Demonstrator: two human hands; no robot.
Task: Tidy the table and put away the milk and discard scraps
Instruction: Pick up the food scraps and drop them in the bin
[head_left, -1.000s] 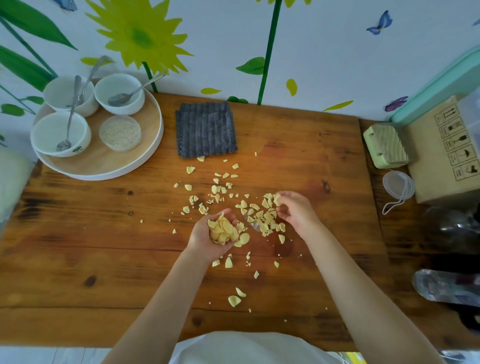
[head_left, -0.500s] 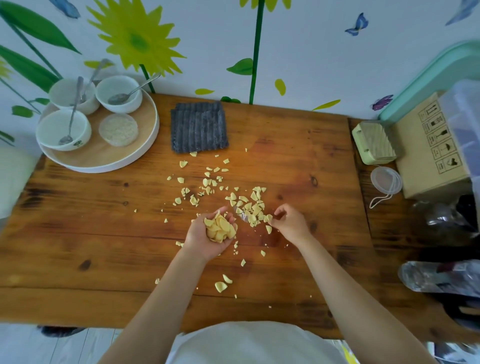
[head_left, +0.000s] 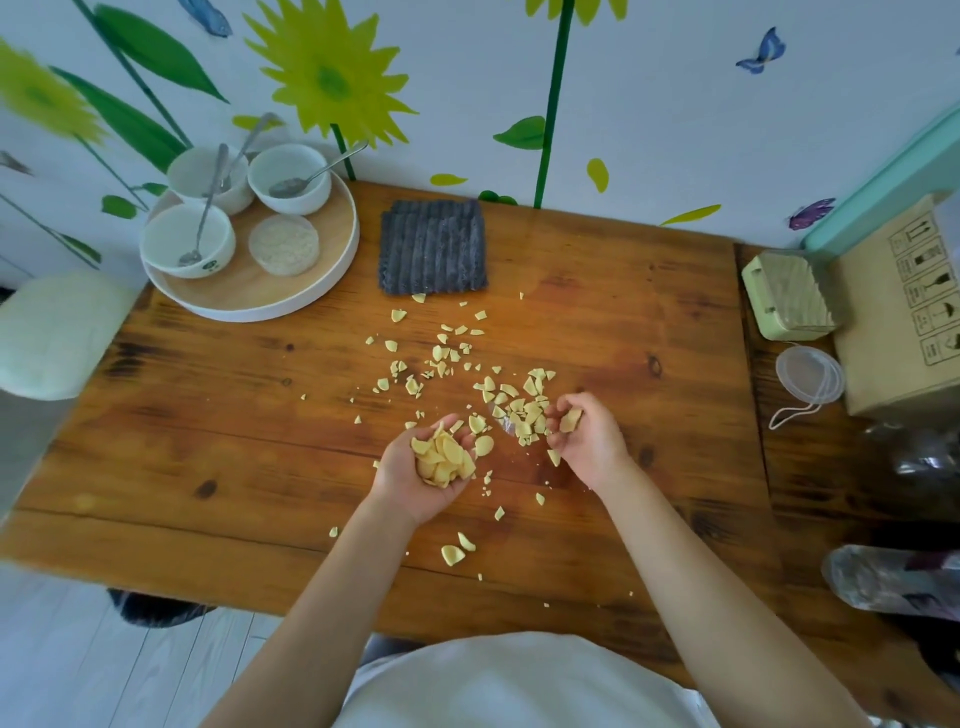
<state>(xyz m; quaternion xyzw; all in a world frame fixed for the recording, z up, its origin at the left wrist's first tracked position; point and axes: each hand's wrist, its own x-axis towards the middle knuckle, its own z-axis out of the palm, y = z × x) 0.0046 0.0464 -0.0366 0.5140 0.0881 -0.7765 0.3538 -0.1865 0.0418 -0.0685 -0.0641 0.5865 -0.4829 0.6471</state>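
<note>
Cupped palm-up, left hand (head_left: 423, 475) heaped with yellow scraps (head_left: 441, 460); right hand (head_left: 584, 439) pinched around one scrap just right of it. Both low over the wooden table (head_left: 208, 441), a little nearer than its middle.

Round tray (head_left: 291, 296) at the table's far left corner, with three white bowls (head_left: 188, 240), three spoons (head_left: 200, 221), one small clear tub (head_left: 283, 244). One grey cloth (head_left: 434, 247) against the far edge, right of the tray. Loose scraps strewn from the cloth toward the hands, thickest between them, a few near the front edge; dozens, too many to count. No milk in sight.

Likely trouble: an overfull left palm shedding pieces with any tilt; small crumbs flicked off the front edge during sweeping.
</note>
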